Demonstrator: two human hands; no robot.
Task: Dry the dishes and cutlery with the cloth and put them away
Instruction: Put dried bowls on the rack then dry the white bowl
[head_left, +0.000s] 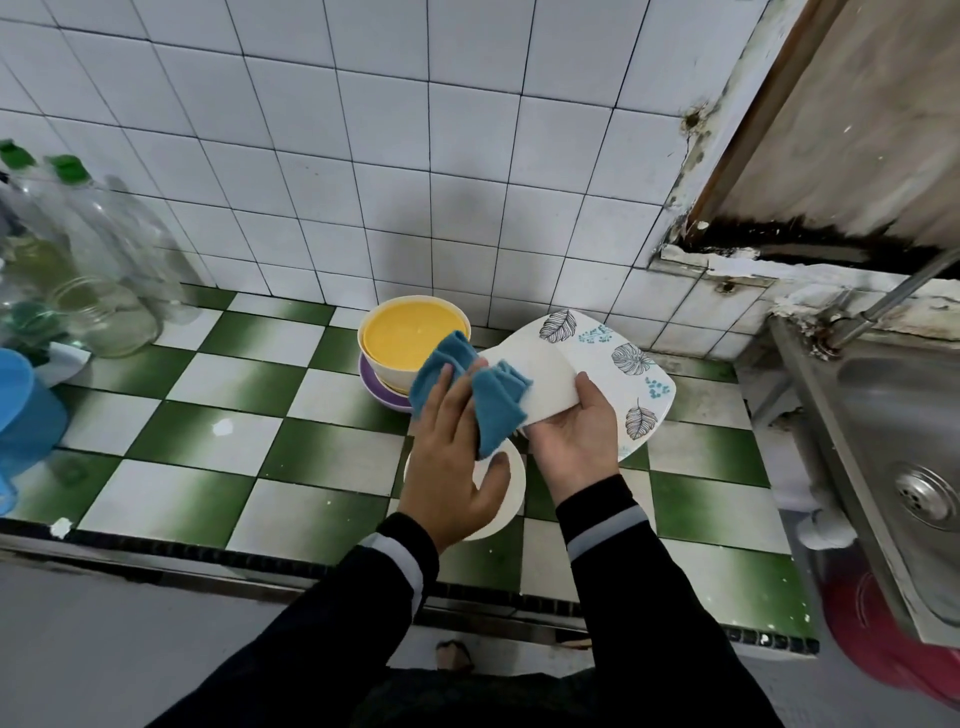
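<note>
Both hands are busy at the middle of the counter. My left hand (452, 467) grips the bunched blue cloth (491, 402), fingers buried in its folds and thumb spread out below, and holds it against the left edge of a plain white plate (543, 379). My right hand (576, 447) holds that plate from underneath, thumb curled over its right edge, so it sits tilted above the counter.

Just behind it, toward 2 o'clock, is a rounded square plate with leaf prints (618, 358); I cannot tell whether the two plates touch. Under my left wrist, at 6 o'clock, a round white dish (514, 493) rests on the green-and-white checked counter (260, 415).

At 11 o'clock from the cloth a cream bowl with a yellow inside (410, 338) stands on a purple plate (374, 387), near the white tiled wall (415, 156). Far off at 9 o'clock are clear bottles with green caps (78, 218), a glass jar (104, 317) and a blue plastic container (26, 415). At 3 o'clock lies the steel sink (893, 415), with a red basin (872, 639) below it.
</note>
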